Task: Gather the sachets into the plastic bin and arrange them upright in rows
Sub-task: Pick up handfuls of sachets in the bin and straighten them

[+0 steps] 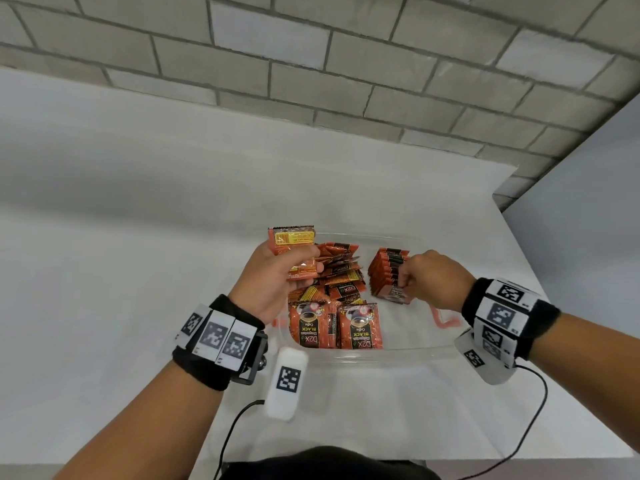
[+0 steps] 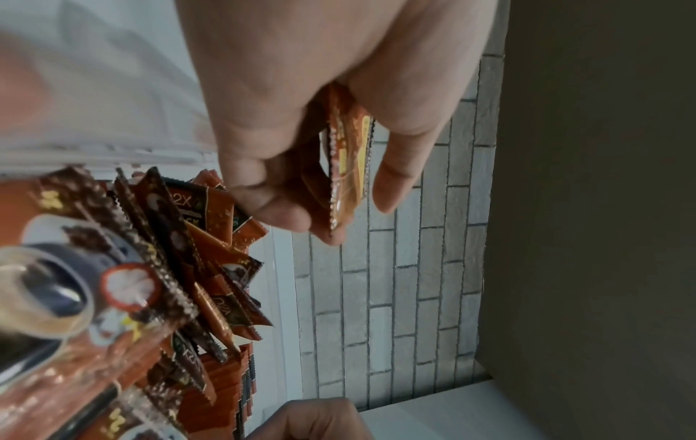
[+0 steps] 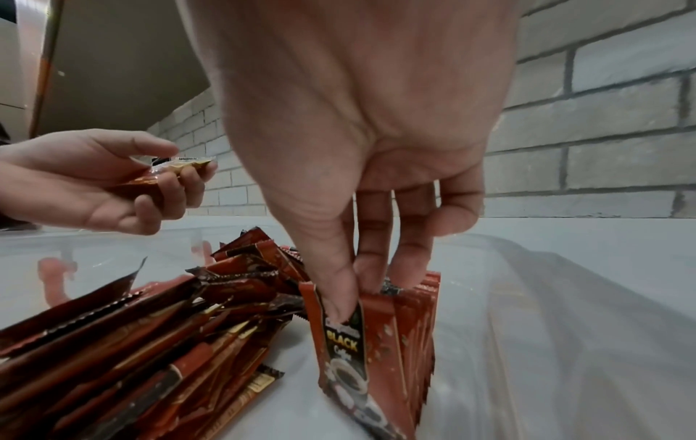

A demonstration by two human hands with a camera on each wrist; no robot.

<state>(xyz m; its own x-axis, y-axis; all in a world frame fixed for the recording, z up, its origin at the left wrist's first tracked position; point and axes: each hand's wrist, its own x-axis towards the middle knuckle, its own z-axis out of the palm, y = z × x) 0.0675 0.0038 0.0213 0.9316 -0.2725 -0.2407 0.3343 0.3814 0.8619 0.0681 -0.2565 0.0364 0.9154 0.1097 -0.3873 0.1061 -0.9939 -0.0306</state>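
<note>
A clear plastic bin (image 1: 408, 349) sits on the white table and holds orange-and-black coffee sachets. A loose pile (image 1: 337, 289) (image 3: 150, 342) fills its left half, with two sachets standing at the near wall. An upright row of sachets (image 1: 388, 268) (image 3: 410, 336) stands in the right half. My right hand (image 1: 420, 278) (image 3: 361, 282) pinches the front sachet (image 3: 346, 357) of that row, thumb on its face. My left hand (image 1: 277, 271) (image 2: 320, 190) hovers above the pile's left edge and grips a few sachets (image 1: 292, 242) (image 2: 348, 166) by their flat sides.
A grey brick wall (image 1: 346, 74) rises behind the table. The table's right edge (image 1: 554, 282) runs close to the bin. An orange latch (image 1: 446, 320) shows on the bin's right side. Cables (image 1: 533, 420) trail from both wrist bands toward my body.
</note>
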